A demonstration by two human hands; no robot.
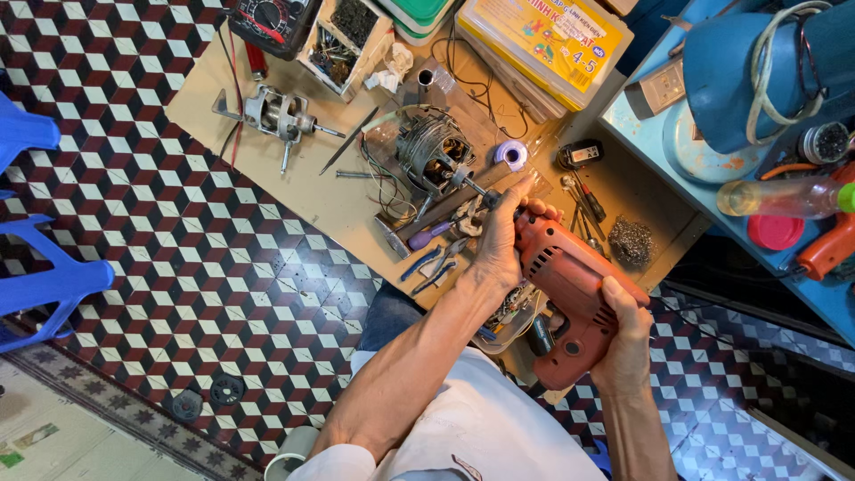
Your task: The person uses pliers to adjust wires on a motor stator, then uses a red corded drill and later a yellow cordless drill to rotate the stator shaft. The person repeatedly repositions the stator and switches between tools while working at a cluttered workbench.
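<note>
Left hand (500, 239) wrapped round front of red drill (570, 289), fingertip up near chuck. Right hand (626, 334) gripping handle. Motor stator (431, 153) just beyond, maybe touching.

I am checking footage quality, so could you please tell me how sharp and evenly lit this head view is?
Head view: even, soft light with faint shadows; the red plastic electric drill and both hands are sharp; the clear plastic bottle shows slight glare; the patterned tile floor bends a little toward the frame edges.
</note>
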